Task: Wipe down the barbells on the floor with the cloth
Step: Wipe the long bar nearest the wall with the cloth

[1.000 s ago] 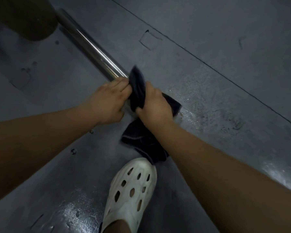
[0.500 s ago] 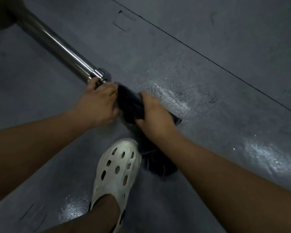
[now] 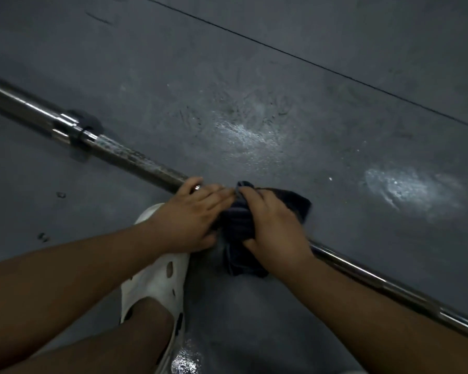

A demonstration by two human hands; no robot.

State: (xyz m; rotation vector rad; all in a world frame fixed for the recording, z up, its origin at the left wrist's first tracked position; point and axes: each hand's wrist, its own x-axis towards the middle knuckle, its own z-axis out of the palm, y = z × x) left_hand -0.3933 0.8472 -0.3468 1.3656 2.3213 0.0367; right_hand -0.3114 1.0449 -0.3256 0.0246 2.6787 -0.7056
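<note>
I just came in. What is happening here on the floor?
A person is cleaning a barbell that lies on the dark floor. The right hand grips a dark cloth wrapped over the thin middle part of the bar. The left hand holds the bar right beside the cloth. One foot in a white clog stands close to the bar, on the person's side of it. The bar's collar and thicker end lie up and to the left in the picture.

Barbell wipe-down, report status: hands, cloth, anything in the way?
Left hand holds barbell shaft. Right hand grips dark cloth wrapped over it. White clog close beside, not blocking.
</note>
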